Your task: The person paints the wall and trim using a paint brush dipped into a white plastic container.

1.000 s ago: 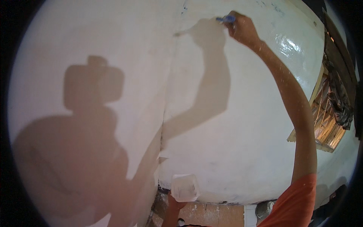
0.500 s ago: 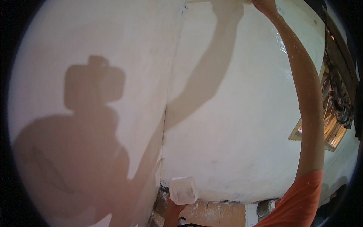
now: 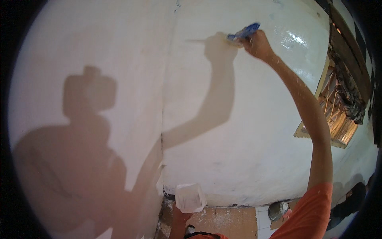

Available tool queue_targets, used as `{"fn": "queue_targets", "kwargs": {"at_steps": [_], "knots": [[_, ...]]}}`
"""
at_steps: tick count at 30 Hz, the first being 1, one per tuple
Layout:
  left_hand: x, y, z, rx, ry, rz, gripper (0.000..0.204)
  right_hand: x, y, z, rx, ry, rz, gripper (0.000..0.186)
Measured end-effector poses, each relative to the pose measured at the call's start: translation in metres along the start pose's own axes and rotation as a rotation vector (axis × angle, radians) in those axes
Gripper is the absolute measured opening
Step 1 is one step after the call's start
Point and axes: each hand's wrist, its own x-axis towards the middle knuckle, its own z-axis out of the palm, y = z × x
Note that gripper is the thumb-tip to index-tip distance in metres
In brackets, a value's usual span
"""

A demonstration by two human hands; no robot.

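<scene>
My right hand (image 3: 259, 46) is raised against the white wall (image 3: 262, 131), its fingers closed round the blue handle of a paintbrush (image 3: 250, 30). The pale bristles are at the wall surface, close to the shadow of my hand. To the right of the brush, a wet patch (image 3: 294, 39) shines on the wall. Low down near the corner, my left hand (image 3: 181, 216) is closed on a whitish, see-through plastic tub (image 3: 191, 198). Part of that hand is hidden behind the tub, and its contents are hard to make out.
A second wall (image 3: 139, 40) meets the first at a corner on the left. At right is a framed window opening (image 3: 338, 119) with dark sheeting (image 3: 352, 91). Below, brown boards (image 3: 230, 223) with white spatters cover the floor beside a metal bucket (image 3: 275, 211). A person (image 3: 350, 203) is at lower right.
My right hand has come down from the top edge and somewhat left, so the blue brush now shows. The tub in my left hand has barely shifted. The view has turned slightly right.
</scene>
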Motion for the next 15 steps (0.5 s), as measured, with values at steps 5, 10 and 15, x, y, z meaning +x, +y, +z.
{"fn": "queue_targets", "kwargs": {"at_steps": [5, 10, 15], "knots": [[-0.009, -0.002, 0.004, 0.430, -0.088, 0.172, 0.052, 0.087, 0.083, -0.054, -0.328, 0.220, -0.099, 0.025], [-0.010, 0.011, 0.012, -0.762, 0.031, -0.263, 0.051, 0.119, 0.096, -0.088, -0.338, 0.554, -0.155, 0.011], [-0.016, 0.035, 0.015, -0.012, -0.037, -0.103, 0.048, 0.026, 0.067, -0.039, -0.239, 0.235, -0.223, 0.017]]}}
